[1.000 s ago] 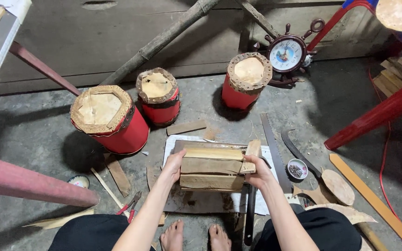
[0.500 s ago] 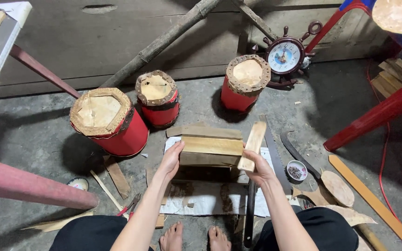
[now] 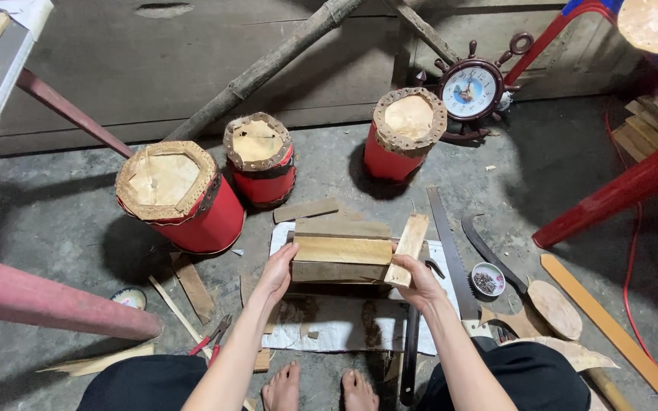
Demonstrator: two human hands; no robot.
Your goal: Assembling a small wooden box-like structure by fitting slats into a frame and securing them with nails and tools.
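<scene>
- The stack of flat rectangular wooden slats (image 3: 342,250) sits low over a white sheet (image 3: 344,327) spread on the grey concrete floor (image 3: 55,221), directly between the person's two hands and just ahead of the bare feet (image 3: 321,390).
- The left hand (image 3: 277,272) presses flat against the stack's left end, fingers wrapped around its edge, gripping it.
- The right hand (image 3: 418,280) closes on the stack's right end and also clasps a pale narrow wooden strip (image 3: 407,250) that stands tilted against that end.
- Beyond the stack stand three red cylindrical drums with tan hide tops (image 3: 179,196), well apart from the hands.
- A long metal saw blade (image 3: 451,255) and a small round dish of nails (image 3: 487,278) lie just right of the right hand.
</scene>
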